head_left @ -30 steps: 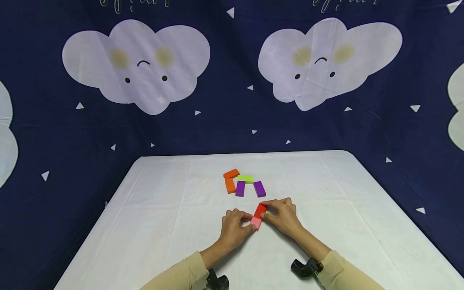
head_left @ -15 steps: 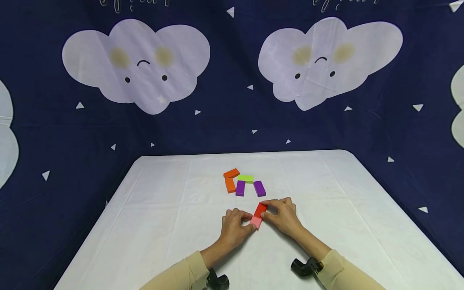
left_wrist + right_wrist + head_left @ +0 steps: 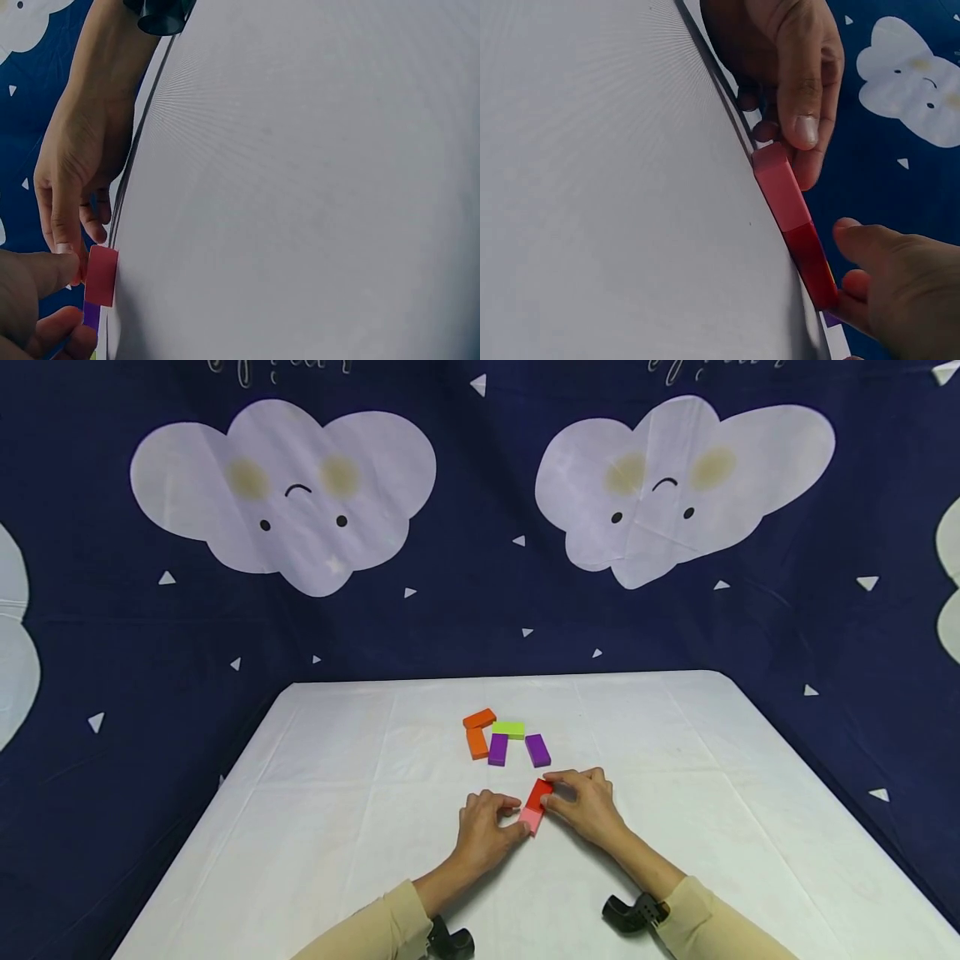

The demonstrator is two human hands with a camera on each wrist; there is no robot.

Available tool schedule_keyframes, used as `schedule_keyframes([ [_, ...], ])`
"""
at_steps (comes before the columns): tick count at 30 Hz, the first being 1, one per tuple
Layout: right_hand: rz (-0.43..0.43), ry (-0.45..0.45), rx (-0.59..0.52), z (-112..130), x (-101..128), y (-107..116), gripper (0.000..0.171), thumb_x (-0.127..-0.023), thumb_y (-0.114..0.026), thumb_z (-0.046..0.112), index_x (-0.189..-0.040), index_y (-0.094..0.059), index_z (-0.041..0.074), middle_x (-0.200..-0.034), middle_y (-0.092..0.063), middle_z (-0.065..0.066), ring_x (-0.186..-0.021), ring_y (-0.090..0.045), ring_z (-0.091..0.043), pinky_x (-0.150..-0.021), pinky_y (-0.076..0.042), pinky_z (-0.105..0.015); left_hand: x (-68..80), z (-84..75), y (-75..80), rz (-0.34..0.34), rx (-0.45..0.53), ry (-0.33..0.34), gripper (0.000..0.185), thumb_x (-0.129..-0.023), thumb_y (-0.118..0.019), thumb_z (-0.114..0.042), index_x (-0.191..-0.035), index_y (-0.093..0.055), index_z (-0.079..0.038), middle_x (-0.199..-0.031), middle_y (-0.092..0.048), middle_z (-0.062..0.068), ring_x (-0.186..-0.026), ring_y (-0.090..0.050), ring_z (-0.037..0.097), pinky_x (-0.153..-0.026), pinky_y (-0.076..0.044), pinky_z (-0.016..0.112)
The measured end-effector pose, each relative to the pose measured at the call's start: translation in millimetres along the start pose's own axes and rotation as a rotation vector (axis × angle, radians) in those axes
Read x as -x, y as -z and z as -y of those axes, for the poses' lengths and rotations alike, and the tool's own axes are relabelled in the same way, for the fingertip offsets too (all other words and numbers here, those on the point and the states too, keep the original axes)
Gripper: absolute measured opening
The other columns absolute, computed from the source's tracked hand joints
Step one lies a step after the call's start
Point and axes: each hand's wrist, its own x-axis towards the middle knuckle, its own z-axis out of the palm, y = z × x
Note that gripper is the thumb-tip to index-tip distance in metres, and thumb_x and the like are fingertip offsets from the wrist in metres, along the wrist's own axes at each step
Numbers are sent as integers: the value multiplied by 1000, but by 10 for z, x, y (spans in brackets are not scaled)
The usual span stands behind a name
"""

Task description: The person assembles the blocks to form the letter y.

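Observation:
A red block [image 3: 538, 794] and a pink block [image 3: 530, 819] lie end to end on the white table [image 3: 337, 827], making one slanted bar. My left hand [image 3: 513, 819] pinches the pink block's near end with curled fingers. My right hand [image 3: 553, 800] grips the red block's far end. In the right wrist view the left thumb presses the pink block [image 3: 778, 184], while my right fingers [image 3: 855, 296] hold the red block [image 3: 811, 264]. The left wrist view shows the pink block [image 3: 101, 275] on edge between both hands.
Just beyond the hands lies a cluster of two orange blocks [image 3: 478, 719], a green block [image 3: 507, 729] and two purple blocks [image 3: 537, 750]. A dark blue cloud-print backdrop [image 3: 480, 568] rises behind the table. Black wrist mounts [image 3: 630, 914] sit near the front edge.
The left hand's fingers have stretched slightly toward the red block. The blocks and the right hand have stayed in place.

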Motion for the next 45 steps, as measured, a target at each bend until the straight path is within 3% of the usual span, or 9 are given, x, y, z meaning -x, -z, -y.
schedule_keyframes([
  [7,-3,-4,-30,48,-57,69,39,-73,-79,33,-109,-71,21,-98,-68,-3,-86,-38,-17,-73,-25,-32,-39,-32,66,29,62,3,30,-74,-75,-17,-103,-70,-9,-93,-62,5,-84,-42,12,-74,-29,27],
  [15,4,-23,-37,43,-145,112,39,-75,-77,34,-112,-70,21,-89,-63,-7,-86,-38,-19,-73,-25,-32,-88,-22,86,95,79,-68,34,-75,-73,-12,-109,-69,-8,-105,-67,6,-90,-43,15,-79,-33,29],
  [23,13,-44,-59,2,-245,125,39,-78,-75,34,-113,-69,19,-106,-68,-8,-90,-40,-23,-73,-26,-34,-166,-62,76,137,85,-110,31,-81,-69,-11,-112,-69,-9,-115,-67,1,-100,-46,18,-85,-35,31],
  [45,18,-33,-20,-118,-524,154,47,-79,-73,39,-120,-64,19,-117,-66,-12,-97,-44,-30,-80,-32,-43,-284,-43,43,214,-53,-235,31,-85,-67,-16,-115,-69,-10,-122,-66,1,-101,-47,19,-85,-34,35],
])
